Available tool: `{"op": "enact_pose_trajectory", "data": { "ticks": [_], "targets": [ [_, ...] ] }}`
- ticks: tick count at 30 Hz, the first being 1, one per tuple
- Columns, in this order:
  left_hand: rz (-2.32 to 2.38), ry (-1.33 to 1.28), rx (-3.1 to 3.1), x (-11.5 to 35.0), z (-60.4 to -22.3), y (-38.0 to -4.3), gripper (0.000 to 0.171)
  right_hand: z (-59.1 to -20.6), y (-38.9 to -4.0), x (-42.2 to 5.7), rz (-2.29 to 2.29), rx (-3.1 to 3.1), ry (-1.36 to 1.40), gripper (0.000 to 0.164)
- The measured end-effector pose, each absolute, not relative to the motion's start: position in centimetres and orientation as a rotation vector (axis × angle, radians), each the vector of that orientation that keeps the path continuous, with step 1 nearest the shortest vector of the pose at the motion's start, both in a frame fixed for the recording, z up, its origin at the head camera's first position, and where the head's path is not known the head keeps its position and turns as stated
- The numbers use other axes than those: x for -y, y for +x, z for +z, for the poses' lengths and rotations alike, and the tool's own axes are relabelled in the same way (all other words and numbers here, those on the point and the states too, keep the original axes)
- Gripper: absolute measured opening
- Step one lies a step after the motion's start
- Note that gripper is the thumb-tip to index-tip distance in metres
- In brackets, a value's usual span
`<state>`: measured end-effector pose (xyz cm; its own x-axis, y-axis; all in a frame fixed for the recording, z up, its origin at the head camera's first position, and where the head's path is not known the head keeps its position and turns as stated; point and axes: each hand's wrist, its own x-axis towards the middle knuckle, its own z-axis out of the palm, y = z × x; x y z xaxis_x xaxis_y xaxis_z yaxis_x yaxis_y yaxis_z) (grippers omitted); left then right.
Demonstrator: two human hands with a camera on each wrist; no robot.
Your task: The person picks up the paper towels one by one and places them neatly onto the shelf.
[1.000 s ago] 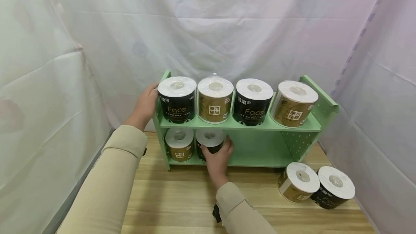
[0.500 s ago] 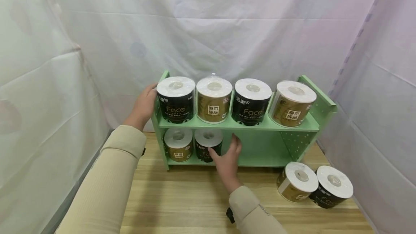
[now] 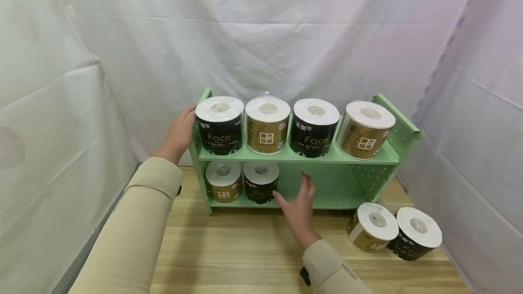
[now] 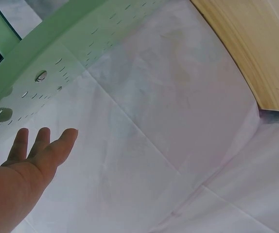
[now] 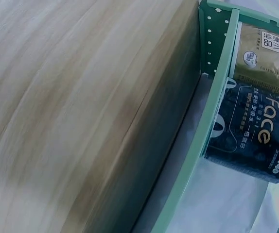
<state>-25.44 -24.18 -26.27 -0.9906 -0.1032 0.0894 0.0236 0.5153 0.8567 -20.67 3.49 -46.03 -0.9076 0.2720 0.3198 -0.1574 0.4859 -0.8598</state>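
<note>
A two-tier green shelf (image 3: 298, 160) holds wrapped toilet paper rolls. On its lower tier, a gold roll (image 3: 224, 189) stands at the far left with a black roll (image 3: 261, 189) beside it. My right hand (image 3: 297, 207) is just right of that black roll, fingers spread and holding nothing. Most of this hand is out of the right wrist view, where the black roll (image 5: 256, 128) shows close up. My left hand (image 3: 180, 131) rests at the shelf's upper left side, beside the top-left black roll (image 3: 221, 137). In the left wrist view its fingers (image 4: 57, 150) extend loosely along the dotted side panel (image 4: 76, 58).
The top tier also bears a gold roll (image 3: 266, 136), another black roll (image 3: 313, 137) and a gold roll (image 3: 363, 139) at its right. On the wooden table (image 3: 229, 253), a gold roll (image 3: 369, 235) and a black roll (image 3: 412, 242) stand at the right. White curtains (image 3: 261, 35) enclose the table.
My right hand has let go of the lower black roll and drawn away to the right. That roll stays on the lower tier; my left hand keeps its place at the shelf's side.
</note>
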Motion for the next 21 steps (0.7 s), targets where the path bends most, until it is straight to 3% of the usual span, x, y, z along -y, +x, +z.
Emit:
{"op": "enact_pose_trajectory", "data": {
  "ticks": [21],
  "targets": [
    [-1.457,0.076,2.63,24.3,-26.1,-25.3,0.058,-46.8,-19.0,-7.0,1.341,2.356,-0.149,0.095]
  ]
}}
